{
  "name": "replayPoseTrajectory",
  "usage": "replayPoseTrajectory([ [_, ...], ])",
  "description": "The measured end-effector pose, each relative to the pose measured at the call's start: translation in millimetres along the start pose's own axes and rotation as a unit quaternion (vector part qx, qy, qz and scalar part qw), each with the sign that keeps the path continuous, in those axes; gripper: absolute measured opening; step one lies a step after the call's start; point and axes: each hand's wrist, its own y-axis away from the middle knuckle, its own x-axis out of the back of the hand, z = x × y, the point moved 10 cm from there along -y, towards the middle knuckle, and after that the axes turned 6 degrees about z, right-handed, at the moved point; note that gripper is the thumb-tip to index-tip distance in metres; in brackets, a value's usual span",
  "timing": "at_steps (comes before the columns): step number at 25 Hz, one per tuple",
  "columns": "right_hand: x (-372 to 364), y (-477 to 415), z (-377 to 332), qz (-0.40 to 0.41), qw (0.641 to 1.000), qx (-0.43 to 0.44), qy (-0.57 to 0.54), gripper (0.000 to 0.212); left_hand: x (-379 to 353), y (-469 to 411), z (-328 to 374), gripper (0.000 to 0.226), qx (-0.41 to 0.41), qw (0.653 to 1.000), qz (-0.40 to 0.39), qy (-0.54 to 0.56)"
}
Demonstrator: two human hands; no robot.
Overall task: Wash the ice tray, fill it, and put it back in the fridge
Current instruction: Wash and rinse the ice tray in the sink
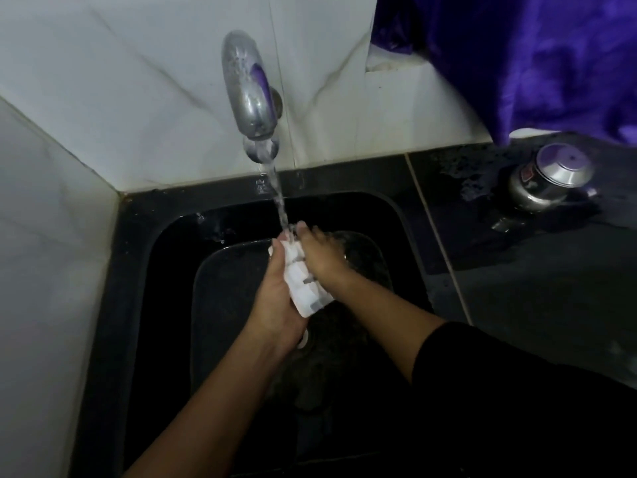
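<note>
Tray is gripped along its left edge by the left hand, whose fingers are curled round it from below. The right hand is laid against the tray's far right side, thumb raised. Whether its fingers hook behind the tray cannot be told. The tray is held between both hands, above the sink. Its long axis is pointed away from the person, so only the far end is met by the stream from the tap. The near end is left outside the water. The washing step is judged to be in hand. To rinse the near end, the tray would probably need to be pushed forward along its axis, carried by the left hand.
</note>
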Motion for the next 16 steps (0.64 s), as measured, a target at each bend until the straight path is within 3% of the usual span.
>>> replayPoseTrajectory([
  [2,-6,14,3,0.003,1.000,-0.024,0.020,0.087,1,3,1,0.077,0.014,1.000,0.008,-0.004],
  [4,-31,43,-15,-0.025,0.998,0.034,0.035,0.089,7,-5,8,0.067,0.001,0.999,0.010,-0.031],
  [6,-33,43,-19,-0.036,0.996,0.077,0.039,0.078,3,-5,15,0.060,-0.021,0.998,0.010,-0.059],
  [7,-18,26,-12,-0.023,0.998,0.061,0.019,0.075,-1,-4,10,0.066,-0.009,0.999,-0.002,-0.042],
  [10,29,-18,31,0.035,0.993,-0.106,-0.042,0.070,-19,11,-7,0.080,0.016,0.999,-0.043,-0.002],
  [13,-11,20,-3,-0.002,1.000,0.008,0.028,0.069,2,-5,8,0.076,-0.015,0.999,-0.005,0.041],
  [16,-35,48,-14,-0.087,0.992,0.083,-0.030,0.077,16,-10,15,0.065,-0.033,0.998,0.023,0.053],
])
